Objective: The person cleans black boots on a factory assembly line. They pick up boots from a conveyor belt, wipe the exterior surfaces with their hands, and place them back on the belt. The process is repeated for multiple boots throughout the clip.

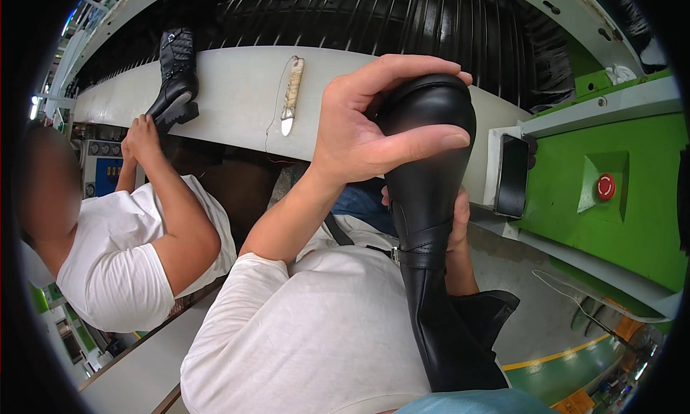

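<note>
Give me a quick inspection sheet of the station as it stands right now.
Surface: white conveyor ledge, dark slatted belt behind.
Job's things: black boot held toe-up over the lap.
Clutter: wrapped-handle knife; second black boot on the ledge; dark phone.
Grippers: left hand wraps the toe; right hand grips the ankle from behind.
Cables: thin cord at the knife; white cable on the floor.
Surroundings: co-worker's hand at the second boot; green housing with red button.

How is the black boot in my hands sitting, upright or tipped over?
Tipped: the black boot lies lengthwise, toe away from you, shaft toward your lap. Your left hand grips the toe; your right hand supports the ankle.
</note>
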